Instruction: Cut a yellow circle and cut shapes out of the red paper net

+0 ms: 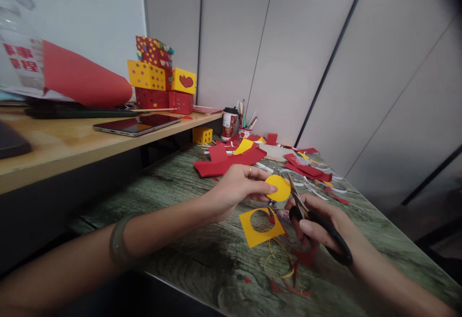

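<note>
My left hand (240, 187) pinches a round yellow paper disc (282, 187) between thumb and fingers, above the dark wood-grain table. In my right hand (325, 221) is a pair of black-handled scissors (332, 240), its blades pointing up beside the disc's right edge. Whether the blades touch the paper I cannot tell. Below the disc lies a yellow paper square (249, 230) with a round hole cut from it. Thin yellow trimmings (288, 274) and red paper scraps (277, 286) are scattered nearer the table's front edge.
Red paper strips (231, 163) and white curled strips cover the table's back. Behind them stand a paper cup (228, 123) with a black lid and a pen holder (245, 133). On the raised wooden shelf (72, 144) at left are a tablet (137, 124) and stacked decorated boxes (151, 74).
</note>
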`<action>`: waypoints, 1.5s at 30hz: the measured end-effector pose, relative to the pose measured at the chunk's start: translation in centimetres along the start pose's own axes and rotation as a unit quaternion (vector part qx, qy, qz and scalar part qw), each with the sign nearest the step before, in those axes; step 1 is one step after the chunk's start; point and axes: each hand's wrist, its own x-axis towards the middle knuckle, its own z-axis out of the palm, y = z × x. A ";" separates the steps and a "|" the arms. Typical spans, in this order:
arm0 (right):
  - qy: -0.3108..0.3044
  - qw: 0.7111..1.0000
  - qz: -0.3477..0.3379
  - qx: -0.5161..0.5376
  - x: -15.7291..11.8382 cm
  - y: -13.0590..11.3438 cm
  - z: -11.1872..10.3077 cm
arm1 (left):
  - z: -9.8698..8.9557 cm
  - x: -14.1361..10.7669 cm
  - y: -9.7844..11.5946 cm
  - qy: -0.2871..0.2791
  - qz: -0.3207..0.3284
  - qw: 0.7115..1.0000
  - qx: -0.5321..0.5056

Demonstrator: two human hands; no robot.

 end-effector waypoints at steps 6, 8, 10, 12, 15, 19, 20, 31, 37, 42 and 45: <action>-0.001 1.000 0.002 -0.007 -0.1 -0.1 0.0 | 0.0 0.0 0.1 0.003 0.003 1.000 0.007; -0.004 1.000 0.011 -0.005 0.0 0.0 0.0 | 0.0 0.0 0.1 0.000 0.005 1.000 0.011; -0.001 1.000 0.025 0.000 0.1 0.1 0.0 | 0.0 0.0 0.1 -0.001 0.006 1.000 0.008; 0.003 0.999 0.036 0.003 0.1 0.1 0.0 | 0.0 0.0 0.1 -0.001 0.005 1.000 0.003; 0.014 0.999 0.039 0.005 0.2 0.0 0.1 | 0.0 0.0 0.0 0.001 0.005 1.000 0.000; 0.016 0.998 0.056 0.029 0.1 -0.1 0.0 | -0.1 0.1 -0.1 -0.003 0.007 1.000 -0.001; 0.016 0.998 0.057 0.033 0.1 0.0 0.0 | -0.1 0.1 -0.1 -0.006 0.009 1.000 -0.003; 0.011 0.998 0.054 0.021 -0.1 -0.2 0.0 | -0.1 0.0 0.1 -0.011 0.020 1.000 0.013; 0.013 0.998 0.050 0.021 -0.1 0.2 -0.1 | -0.1 0.0 0.1 -0.011 0.018 1.000 0.014; 0.012 0.999 0.041 0.009 -0.1 0.1 -0.2 | -0.1 0.0 0.2 -0.008 0.021 1.000 0.014; 0.019 0.999 0.041 -0.002 -0.2 0.0 -0.2 | -0.1 0.0 0.2 -0.007 0.022 1.000 0.018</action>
